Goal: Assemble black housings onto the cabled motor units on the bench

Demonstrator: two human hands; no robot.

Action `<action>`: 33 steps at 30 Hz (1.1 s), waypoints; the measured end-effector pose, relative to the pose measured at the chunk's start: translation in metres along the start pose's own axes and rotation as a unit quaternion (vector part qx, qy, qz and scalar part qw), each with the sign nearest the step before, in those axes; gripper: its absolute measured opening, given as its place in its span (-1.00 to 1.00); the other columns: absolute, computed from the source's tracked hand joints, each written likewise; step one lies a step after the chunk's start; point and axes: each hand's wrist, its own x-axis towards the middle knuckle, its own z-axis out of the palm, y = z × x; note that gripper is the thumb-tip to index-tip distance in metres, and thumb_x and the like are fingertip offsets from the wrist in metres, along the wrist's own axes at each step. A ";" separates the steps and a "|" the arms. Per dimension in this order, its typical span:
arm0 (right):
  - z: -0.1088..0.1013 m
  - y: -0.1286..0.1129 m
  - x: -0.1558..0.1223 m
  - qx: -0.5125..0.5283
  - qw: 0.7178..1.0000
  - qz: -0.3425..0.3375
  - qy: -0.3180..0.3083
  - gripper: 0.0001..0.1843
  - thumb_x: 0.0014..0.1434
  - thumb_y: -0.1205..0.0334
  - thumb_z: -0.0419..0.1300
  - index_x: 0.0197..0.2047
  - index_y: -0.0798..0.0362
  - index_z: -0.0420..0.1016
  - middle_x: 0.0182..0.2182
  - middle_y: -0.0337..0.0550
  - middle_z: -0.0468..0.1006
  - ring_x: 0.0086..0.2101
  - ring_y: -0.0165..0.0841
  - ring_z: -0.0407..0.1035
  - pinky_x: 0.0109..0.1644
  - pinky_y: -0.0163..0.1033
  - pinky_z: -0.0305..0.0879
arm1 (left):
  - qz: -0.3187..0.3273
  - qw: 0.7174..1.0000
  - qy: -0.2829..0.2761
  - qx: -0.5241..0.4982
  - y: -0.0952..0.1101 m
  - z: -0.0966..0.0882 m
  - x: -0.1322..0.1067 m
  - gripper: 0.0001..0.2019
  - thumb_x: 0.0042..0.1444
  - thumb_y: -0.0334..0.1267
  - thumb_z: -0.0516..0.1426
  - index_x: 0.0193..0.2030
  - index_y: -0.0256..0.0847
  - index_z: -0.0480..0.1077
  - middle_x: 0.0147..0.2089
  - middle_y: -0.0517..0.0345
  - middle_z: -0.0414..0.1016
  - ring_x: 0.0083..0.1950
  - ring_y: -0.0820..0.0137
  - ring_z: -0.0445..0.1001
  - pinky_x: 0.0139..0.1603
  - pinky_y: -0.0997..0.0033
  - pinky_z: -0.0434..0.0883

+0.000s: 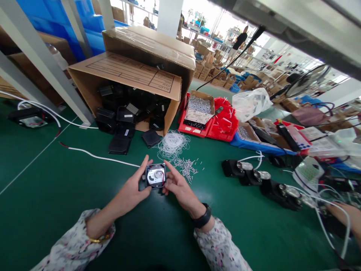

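Observation:
Between my two hands is a small black square housing (156, 176), its open face up. Inside it show a silvery plate, a round part and thin red and black wires. My left hand (134, 188) grips its left side, thumb at the near edge. The fingers of my right hand (177, 184) close on its right side. A white cable (104, 157) runs from the housing leftward across the green table, ending in a red and dark tip. Just beyond my right hand lie a heap of small screws (186, 169) and a tangle of thin white rings or cord (173, 143).
A cardboard box (124, 69) lies on its side, black covers (120, 143) spilling out. Red bins (222, 126) hold screws and red pieces. Black units with clear lenses (248, 173) line the right, where another person's hand (345, 214) reaches in. A metal post (50, 64) stands left.

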 end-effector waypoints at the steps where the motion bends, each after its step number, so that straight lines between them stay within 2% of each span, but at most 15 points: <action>1: 0.000 0.001 0.000 -0.003 1.000 -0.002 0.000 -0.22 0.02 0.40 0.12 0.28 -0.19 -0.02 -0.21 -0.18 0.36 -0.47 -0.48 0.30 -0.47 -0.34 0.19 | -0.001 1.000 0.000 0.000 0.000 0.000 0.000 -0.17 0.03 -0.42 0.07 0.36 -0.09 -0.33 0.36 0.01 -0.02 0.32 0.20 0.07 0.32 0.07 0.01; 4: -0.001 0.002 -0.002 -0.006 1.000 -0.010 -0.003 -0.24 0.06 0.40 0.10 0.29 -0.20 -0.03 -0.20 -0.18 0.36 -0.42 -0.45 0.30 -0.41 -0.31 0.22 | 0.000 1.000 -0.003 0.001 -0.002 0.000 0.000 -0.18 0.05 -0.42 0.07 0.36 -0.07 -0.34 0.37 0.04 -0.03 0.33 0.21 0.05 0.32 0.06 0.00; 10: -0.002 -0.003 -0.005 0.029 0.999 -0.004 -0.024 -0.23 0.05 0.42 0.14 0.29 -0.17 -0.01 -0.17 -0.20 0.39 -0.18 -0.36 0.28 -0.13 -0.22 0.25 | 0.011 1.000 -0.012 -0.007 -0.005 0.000 0.001 -0.18 0.05 -0.42 0.06 0.36 -0.07 -0.34 0.38 0.03 -0.06 0.34 0.20 0.02 0.33 0.08 -0.01; 17: 0.001 0.001 -0.005 0.026 0.999 -0.021 -0.022 -0.29 0.14 0.27 0.15 0.29 -0.16 -0.04 -0.16 -0.15 0.36 -0.25 -0.36 0.32 -0.15 -0.12 0.33 | 0.002 1.000 -0.012 0.006 -0.004 -0.001 -0.001 -0.19 0.07 -0.42 0.05 0.36 -0.05 -0.34 0.37 0.04 -0.05 0.34 0.21 0.03 0.33 0.07 -0.01; 22: 0.004 0.002 -0.006 0.012 0.999 -0.047 -0.015 -0.28 0.15 0.28 0.14 0.30 -0.16 -0.08 -0.13 -0.15 0.34 -0.27 -0.40 0.30 -0.15 -0.18 0.32 | 0.008 1.000 -0.010 0.015 -0.003 -0.001 -0.001 -0.19 0.06 -0.42 0.06 0.36 -0.06 -0.34 0.38 0.01 -0.06 0.34 0.22 0.02 0.33 0.09 -0.02; 28: 0.004 0.003 -0.008 0.025 0.999 -0.042 -0.024 -0.24 0.12 0.31 0.18 0.30 -0.18 -0.08 -0.13 -0.17 0.33 -0.26 -0.40 0.30 -0.11 -0.17 0.30 | 0.014 1.000 -0.008 0.024 0.001 -0.002 -0.001 -0.23 0.05 -0.41 0.06 0.36 -0.11 -0.24 0.37 0.01 -0.05 0.35 0.23 0.01 0.34 0.09 -0.03; 33: 0.006 0.003 -0.008 0.015 0.999 -0.038 -0.016 -0.24 0.12 0.30 0.17 0.31 -0.18 -0.11 -0.11 -0.15 0.34 -0.23 -0.36 0.30 -0.09 -0.15 0.29 | 0.016 0.999 0.000 0.034 0.002 -0.001 -0.001 -0.21 0.03 -0.40 0.08 0.36 -0.13 -0.24 0.36 0.00 -0.01 0.34 0.22 0.04 0.33 0.11 -0.01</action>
